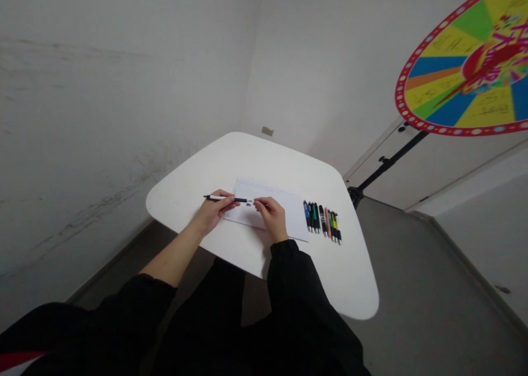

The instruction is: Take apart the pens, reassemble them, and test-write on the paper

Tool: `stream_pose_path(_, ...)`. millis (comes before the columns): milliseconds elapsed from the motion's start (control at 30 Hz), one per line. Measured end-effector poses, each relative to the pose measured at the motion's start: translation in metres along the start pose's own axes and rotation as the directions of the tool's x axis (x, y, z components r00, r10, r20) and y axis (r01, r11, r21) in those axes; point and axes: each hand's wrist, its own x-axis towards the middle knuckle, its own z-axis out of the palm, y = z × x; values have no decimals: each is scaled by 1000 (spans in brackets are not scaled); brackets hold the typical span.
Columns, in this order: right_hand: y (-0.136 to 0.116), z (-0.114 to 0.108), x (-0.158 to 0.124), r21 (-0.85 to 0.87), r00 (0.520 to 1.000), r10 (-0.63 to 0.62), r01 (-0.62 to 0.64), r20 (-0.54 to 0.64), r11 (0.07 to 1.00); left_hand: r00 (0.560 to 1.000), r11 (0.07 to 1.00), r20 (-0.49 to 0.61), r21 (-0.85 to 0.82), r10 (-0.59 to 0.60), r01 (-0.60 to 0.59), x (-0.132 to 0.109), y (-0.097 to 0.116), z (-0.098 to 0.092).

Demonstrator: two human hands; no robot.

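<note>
My left hand (213,211) is closed around a white and black pen (215,198), held level above the paper with its dark end toward the right. Close to that end, the thumb and fingers of my right hand (270,213) are pinched together; a tiny piece seems to be at their tips, too small to name. Under both hands lies a sheet of white paper (284,200) with faint lines along its top. A small dark spot or part (248,204) shows on it just below the pen's end.
Right of the paper, several pens (322,222) in various colours lie side by side on the white table (268,158). Walls stand close behind and to the left. A colourful prize wheel (466,73) on a black stand (391,164) rises at the right.
</note>
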Motion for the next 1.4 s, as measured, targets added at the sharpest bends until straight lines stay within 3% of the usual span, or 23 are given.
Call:
stream_pose_path(367, -1, 5, -3, -1, 996, -64, 64, 61, 998, 981, 998, 183, 20, -60, 58, -7, 2, 4)
stream_pose_path(1033, 3, 4, -2, 53, 999, -20, 22, -30, 998, 992, 998, 121, -58, 41, -34, 1, -3, -2)
stream_pose_path(1233, 13, 1, 1, -26, 988, 107, -110, -108, 994, 992, 995, 94, -62, 85, -79, 2, -3, -3)
stream_pose_path(1400, 22, -2, 0, -317, 993, 98, -116, -71, 941, 995, 995, 67, -62, 76, -72, 2, -2, -1)
